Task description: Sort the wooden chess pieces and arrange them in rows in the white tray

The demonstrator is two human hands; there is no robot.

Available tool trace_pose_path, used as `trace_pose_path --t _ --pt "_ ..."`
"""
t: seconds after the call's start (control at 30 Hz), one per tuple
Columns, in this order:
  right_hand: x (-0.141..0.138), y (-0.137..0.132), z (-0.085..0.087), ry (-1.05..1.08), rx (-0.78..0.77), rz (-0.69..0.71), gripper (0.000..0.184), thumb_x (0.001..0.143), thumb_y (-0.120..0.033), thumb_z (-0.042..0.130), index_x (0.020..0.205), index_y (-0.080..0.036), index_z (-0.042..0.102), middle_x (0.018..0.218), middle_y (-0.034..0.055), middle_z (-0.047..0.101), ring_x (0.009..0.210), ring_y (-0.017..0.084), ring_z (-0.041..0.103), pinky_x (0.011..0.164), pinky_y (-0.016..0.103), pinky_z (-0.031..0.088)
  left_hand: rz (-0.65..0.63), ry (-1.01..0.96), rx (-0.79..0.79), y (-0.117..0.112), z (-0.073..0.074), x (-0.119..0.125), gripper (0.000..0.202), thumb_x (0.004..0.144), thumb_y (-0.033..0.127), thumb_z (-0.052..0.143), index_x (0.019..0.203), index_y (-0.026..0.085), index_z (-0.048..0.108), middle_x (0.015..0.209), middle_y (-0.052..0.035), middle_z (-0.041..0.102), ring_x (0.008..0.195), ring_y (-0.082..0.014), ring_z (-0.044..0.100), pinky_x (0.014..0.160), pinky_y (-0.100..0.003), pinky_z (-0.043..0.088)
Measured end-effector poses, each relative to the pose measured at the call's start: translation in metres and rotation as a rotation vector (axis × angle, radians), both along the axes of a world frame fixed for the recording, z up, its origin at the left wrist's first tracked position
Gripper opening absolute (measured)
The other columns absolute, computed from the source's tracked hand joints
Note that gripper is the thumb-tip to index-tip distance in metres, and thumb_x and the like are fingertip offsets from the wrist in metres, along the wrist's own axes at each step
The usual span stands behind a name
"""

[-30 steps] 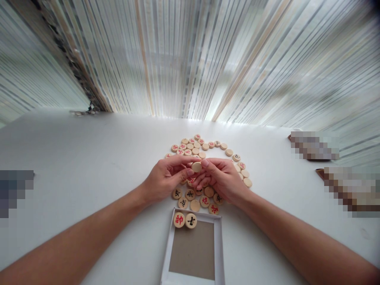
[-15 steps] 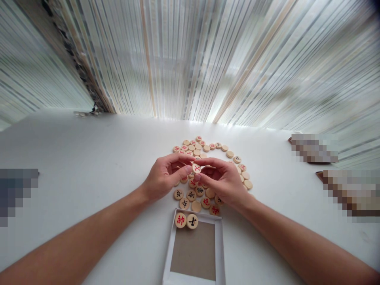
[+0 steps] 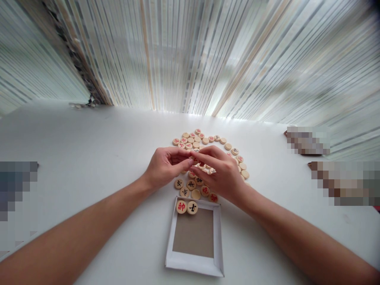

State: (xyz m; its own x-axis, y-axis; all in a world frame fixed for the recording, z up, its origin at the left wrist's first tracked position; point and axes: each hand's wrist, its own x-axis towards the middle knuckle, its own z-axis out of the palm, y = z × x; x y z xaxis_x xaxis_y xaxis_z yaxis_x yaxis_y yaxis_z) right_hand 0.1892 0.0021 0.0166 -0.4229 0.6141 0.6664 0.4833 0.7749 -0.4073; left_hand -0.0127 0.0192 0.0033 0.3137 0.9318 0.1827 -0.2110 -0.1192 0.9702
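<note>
My left hand (image 3: 166, 166) and my right hand (image 3: 221, 172) meet fingertip to fingertip above a spread of round wooden chess pieces (image 3: 192, 140) with red and black characters. Both hands are closed in a pinch on one chess piece, which the fingers almost wholly hide. Just below the hands lies a shallow white cardboard box (image 3: 194, 267) with a brown bottom. Two pieces sit side by side in its far left corner: a red-marked piece (image 3: 181, 206) and a black-marked piece (image 3: 192, 207).
Everything rests on a white table (image 3: 89, 150). Brown-edged blurred objects (image 3: 308, 140) (image 3: 344, 182) lie at the right, and a dark blurred object (image 3: 16, 186) at the left edge. A striped curtain (image 3: 190, 59) hangs behind the table.
The piece held up between both hands was turned from blank side to a red character, then covered by the fingers. The hands closed together and the view tilted slightly.
</note>
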Motion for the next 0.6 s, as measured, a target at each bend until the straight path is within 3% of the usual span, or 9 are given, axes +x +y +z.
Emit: trace_pose_path --t 0.23,0.43,0.6 --pt "0.001 -0.010 0.017 -0.045 -0.010 -0.019 0.019 0.095 -0.017 0.076 0.114 -0.015 0.077 0.100 0.0098 0.078 0.079 0.017 0.074 0.070 0.029 0.061 0.011 0.018 0.117 -0.004 0.004 -0.001 0.013 0.086 0.024 0.080 0.090 0.012 0.082 0.076 -0.0057 0.080 0.065 -0.0132 0.074 0.062 -0.020 0.060" --pt "0.018 -0.033 0.039 -0.048 -0.163 -0.030 0.016 0.091 -0.016 0.077 0.107 -0.017 0.076 0.096 0.0074 0.080 0.078 0.017 0.074 0.073 0.029 0.060 0.063 0.114 0.226 -0.009 0.010 -0.002 0.019 0.091 0.027 0.070 0.088 0.012 0.082 0.077 -0.0079 0.080 0.071 -0.0165 0.076 0.067 -0.024 0.061" --pt "0.038 -0.064 0.036 -0.044 -0.337 -0.021 0.016 0.091 -0.021 0.080 0.106 -0.020 0.075 0.096 0.0054 0.078 0.082 0.017 0.073 0.073 0.028 0.059 0.083 0.277 0.415 -0.018 0.014 -0.002 0.023 0.091 0.022 0.062 0.081 0.011 0.080 0.069 -0.0072 0.078 0.055 -0.0129 0.066 0.053 -0.021 0.051"
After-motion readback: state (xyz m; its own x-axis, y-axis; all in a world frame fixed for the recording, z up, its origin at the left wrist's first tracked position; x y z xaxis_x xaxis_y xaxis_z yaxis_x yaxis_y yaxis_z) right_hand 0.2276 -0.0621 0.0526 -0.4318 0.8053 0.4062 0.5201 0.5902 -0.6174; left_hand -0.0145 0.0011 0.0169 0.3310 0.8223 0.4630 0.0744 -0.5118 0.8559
